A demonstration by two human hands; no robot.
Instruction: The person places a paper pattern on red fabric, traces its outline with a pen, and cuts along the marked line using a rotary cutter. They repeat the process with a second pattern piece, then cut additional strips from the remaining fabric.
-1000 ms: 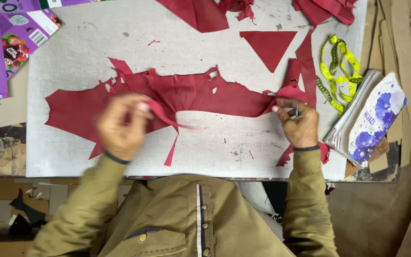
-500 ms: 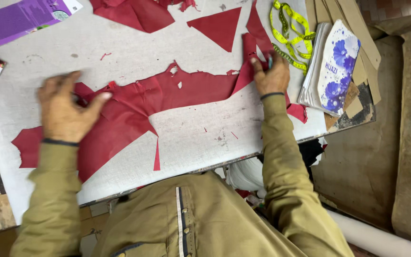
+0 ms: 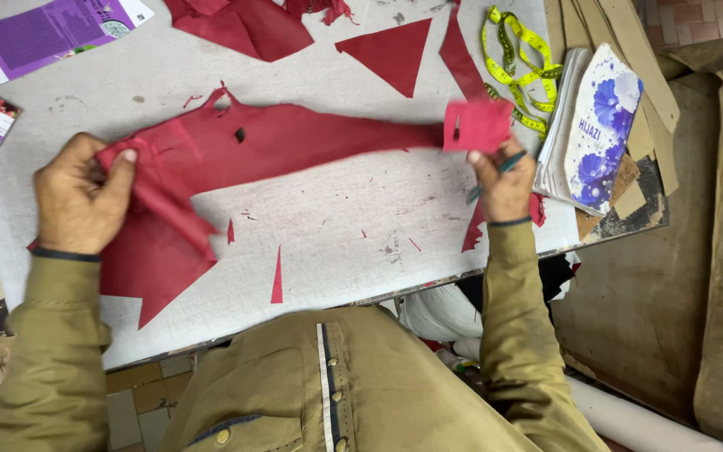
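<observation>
now the long red fabric strip (image 3: 294,146) is lifted and pulled straight above the grey table (image 3: 353,218), no longer lying flat, the left hand (image 3: 81,197) pinching one bunched end, the right hand (image 3: 499,176) pinching the other.

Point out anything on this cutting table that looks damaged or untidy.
The red cloth stretched between the left hand and right hand has ragged edges and small holes. Red slivers litter the grey table. The yellow tape measure lies tangled.
</observation>
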